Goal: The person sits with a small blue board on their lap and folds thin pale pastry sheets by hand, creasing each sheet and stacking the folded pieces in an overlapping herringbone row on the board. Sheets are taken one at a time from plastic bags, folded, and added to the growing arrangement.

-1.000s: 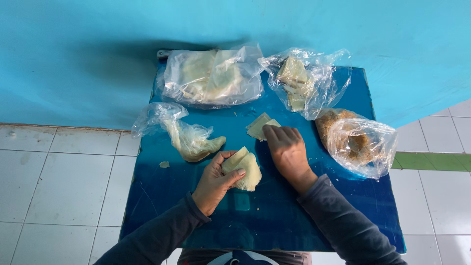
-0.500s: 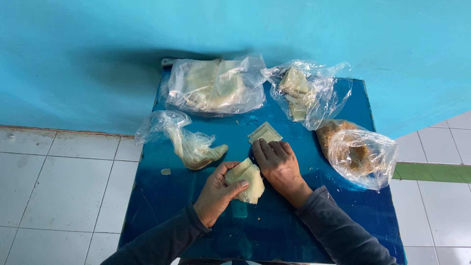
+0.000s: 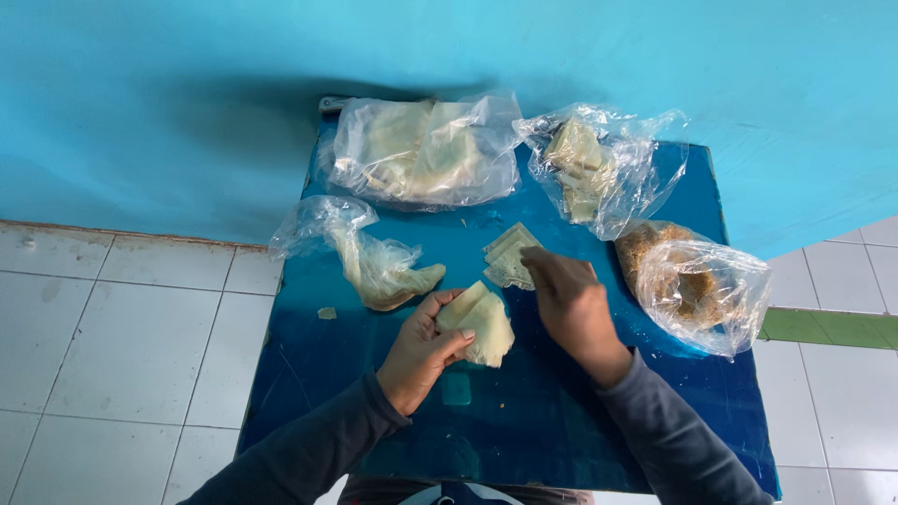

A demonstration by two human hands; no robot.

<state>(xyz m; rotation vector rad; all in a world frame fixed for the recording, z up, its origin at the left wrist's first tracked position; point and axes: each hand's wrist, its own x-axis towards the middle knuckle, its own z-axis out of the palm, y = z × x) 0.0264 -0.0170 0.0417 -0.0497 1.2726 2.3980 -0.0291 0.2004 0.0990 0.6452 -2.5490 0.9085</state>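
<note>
Wrappers are being handled on the blue table (image 3: pixel 580 440), seemingly the step of taking sheets and folding them. Left bag (image 3: pixel 360 252) lies open, a pale wrapper wad at its mouth. Left hand (image 3: pixel 421 351) is closed on a folded wrapper (image 3: pixel 482 323), held just above the table. Right hand (image 3: pixel 571 304) rests fingers-down on the loose stack (image 3: pixel 510 257); whether it pinches a sheet cannot be told. Next move, by judgement, calls for peeling one sheet cleanly. Rear bags (image 3: pixel 426 150) (image 3: pixel 599 168) hold pale wrappers; right bag (image 3: pixel 692 281) holds brown filling.
</note>
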